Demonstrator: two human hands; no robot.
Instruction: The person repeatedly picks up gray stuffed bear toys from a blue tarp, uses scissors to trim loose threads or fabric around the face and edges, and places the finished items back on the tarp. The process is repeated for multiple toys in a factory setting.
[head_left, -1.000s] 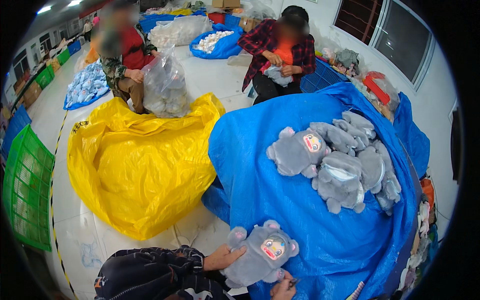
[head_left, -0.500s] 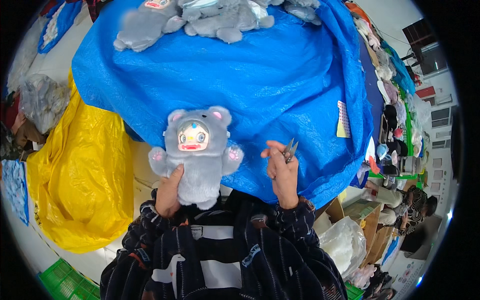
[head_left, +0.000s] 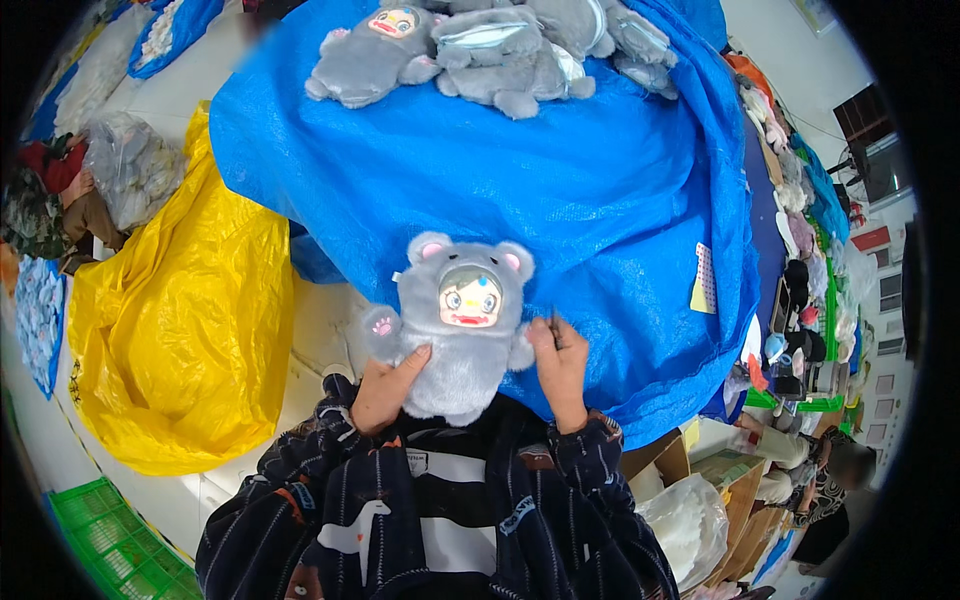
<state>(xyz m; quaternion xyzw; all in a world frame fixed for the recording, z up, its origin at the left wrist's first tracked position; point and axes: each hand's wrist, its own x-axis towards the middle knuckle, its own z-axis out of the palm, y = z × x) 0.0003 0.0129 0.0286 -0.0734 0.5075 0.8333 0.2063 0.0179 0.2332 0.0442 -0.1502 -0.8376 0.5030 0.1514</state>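
A grey plush bear toy (head_left: 455,365) with a doll face, pink ears and pink paw pads is held upright in front of me. My left hand (head_left: 388,390) is closed on its lower left side, with the thumb across its belly. My right hand (head_left: 562,365) is closed around small metal thread snips (head_left: 556,326), only a dark bit of which shows above the fingers. Its fingertips are beside the toy's right paw; whether they pinch the paw I cannot tell.
A blue tarp (head_left: 600,200) covers the surface ahead, with several grey plush toys (head_left: 500,60) piled at its far side. On the left are a yellow plastic sheet (head_left: 185,340) and a green crate (head_left: 120,540). Cardboard boxes (head_left: 740,480) and a clear bag (head_left: 685,530) lie at right.
The view has shifted, and the toy now tilts the other way. My right hand has come in from the right to the toy's paw, and the snips' blades no longer point out plainly.
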